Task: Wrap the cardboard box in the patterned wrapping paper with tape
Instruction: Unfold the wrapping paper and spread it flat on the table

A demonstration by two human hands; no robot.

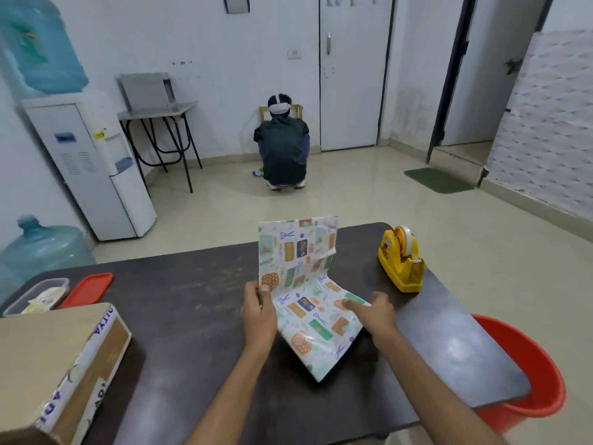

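Partly upright, creased patterned wrapping paper

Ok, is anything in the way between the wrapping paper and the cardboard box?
Nothing visible. Only bare table lies between the wrapping paper, held by the left hand and right hand, and the cardboard box at the near left. The clear container and red lid sit beyond the box, off that path.

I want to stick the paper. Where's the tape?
In the head view, the yellow tape dispenser sits on the table at its far right, right of the wrapping paper.
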